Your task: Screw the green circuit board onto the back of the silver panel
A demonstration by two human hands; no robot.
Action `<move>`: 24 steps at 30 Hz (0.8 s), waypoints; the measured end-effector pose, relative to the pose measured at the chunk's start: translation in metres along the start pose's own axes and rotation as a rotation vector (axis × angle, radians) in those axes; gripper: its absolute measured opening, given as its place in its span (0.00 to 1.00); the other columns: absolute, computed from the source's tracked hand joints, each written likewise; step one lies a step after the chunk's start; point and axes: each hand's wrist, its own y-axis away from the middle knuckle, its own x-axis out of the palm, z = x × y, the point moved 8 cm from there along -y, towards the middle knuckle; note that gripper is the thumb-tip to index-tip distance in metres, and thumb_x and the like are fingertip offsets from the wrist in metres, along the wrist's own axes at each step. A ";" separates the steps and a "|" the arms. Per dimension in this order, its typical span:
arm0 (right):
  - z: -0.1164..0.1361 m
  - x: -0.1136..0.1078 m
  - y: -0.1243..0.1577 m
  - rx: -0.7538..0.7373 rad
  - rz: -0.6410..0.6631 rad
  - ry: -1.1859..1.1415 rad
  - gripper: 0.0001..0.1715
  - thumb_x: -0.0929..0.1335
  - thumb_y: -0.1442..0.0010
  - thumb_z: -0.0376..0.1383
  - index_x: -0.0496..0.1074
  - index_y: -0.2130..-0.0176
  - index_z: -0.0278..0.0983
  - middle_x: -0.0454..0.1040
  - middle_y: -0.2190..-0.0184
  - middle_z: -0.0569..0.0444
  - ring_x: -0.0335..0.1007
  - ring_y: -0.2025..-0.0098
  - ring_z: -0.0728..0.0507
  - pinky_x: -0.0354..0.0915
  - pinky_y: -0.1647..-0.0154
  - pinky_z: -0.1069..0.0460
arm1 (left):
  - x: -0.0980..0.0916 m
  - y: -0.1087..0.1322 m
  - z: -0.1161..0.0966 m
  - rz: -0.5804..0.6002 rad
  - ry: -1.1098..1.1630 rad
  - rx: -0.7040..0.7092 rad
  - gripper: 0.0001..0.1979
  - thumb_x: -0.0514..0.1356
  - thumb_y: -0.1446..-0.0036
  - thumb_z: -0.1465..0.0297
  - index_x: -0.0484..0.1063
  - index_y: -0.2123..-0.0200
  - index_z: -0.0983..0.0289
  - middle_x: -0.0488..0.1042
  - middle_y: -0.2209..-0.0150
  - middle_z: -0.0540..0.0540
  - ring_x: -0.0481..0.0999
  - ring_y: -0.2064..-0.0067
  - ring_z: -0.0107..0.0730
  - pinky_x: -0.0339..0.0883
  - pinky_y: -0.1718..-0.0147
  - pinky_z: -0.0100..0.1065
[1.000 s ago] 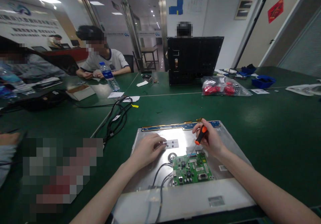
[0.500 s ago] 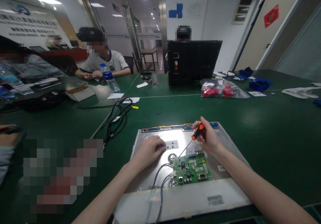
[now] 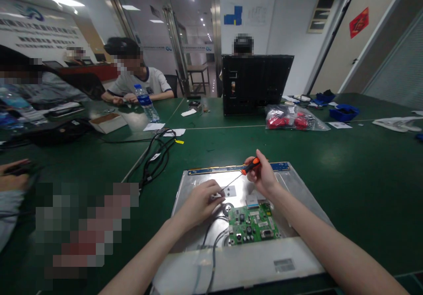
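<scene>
My right hand point(image 3: 266, 176) grips a screwdriver point(image 3: 253, 165) by its black and orange handle, its thin shaft slanting down to the left. The tip ends at the fingers of my left hand point(image 3: 205, 198). Those fingers are curled together over the metal back of a display panel point(image 3: 297, 198); anything small between them is too hidden to name. A green circuit board point(image 3: 253, 222) lies on the panel, below and to the right of my left fingers. Dark cables point(image 3: 213, 255) run from its left side. Along the panel's far edge is a narrow blue board point(image 3: 280, 166).
A black monitor point(image 3: 257, 83) stands across the green table point(image 3: 363, 189), near a bag with red items point(image 3: 297, 118). Black cables point(image 3: 155, 163), a water bottle point(image 3: 147, 103) and an open box point(image 3: 108, 123) lie or stand to the left. Other people sit around.
The screwdriver tip has come up and left from the circuit board's corner to my left fingers. My right hand has shifted left, and my left fingers have closed in around the tip.
</scene>
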 end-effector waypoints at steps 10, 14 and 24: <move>-0.001 -0.007 0.000 -0.001 0.000 -0.032 0.33 0.69 0.51 0.64 0.68 0.77 0.37 0.59 0.93 0.62 0.47 0.90 0.55 0.40 0.88 0.58 | 0.001 -0.012 -0.008 0.013 0.040 0.038 0.06 0.57 0.38 0.73 0.74 0.67 0.63 0.76 0.66 0.54 0.74 0.62 0.36 0.65 0.62 0.34; 0.001 -0.004 0.010 -0.022 0.000 0.000 0.33 0.69 0.51 0.64 0.68 0.77 0.37 0.59 0.92 0.63 0.48 0.91 0.54 0.42 0.89 0.58 | 0.004 -0.006 -0.008 0.016 -0.015 0.075 0.05 0.59 0.38 0.71 0.74 0.67 0.62 0.76 0.68 0.54 0.73 0.64 0.37 0.63 0.62 0.36; -0.002 -0.001 0.026 -0.036 -0.045 0.042 0.32 0.71 0.53 0.63 0.67 0.76 0.38 0.58 0.91 0.64 0.49 0.90 0.55 0.43 0.89 0.59 | 0.003 0.007 -0.008 -0.035 -0.157 0.149 0.09 0.56 0.42 0.79 0.72 0.64 0.62 0.78 0.64 0.54 0.74 0.61 0.38 0.61 0.56 0.41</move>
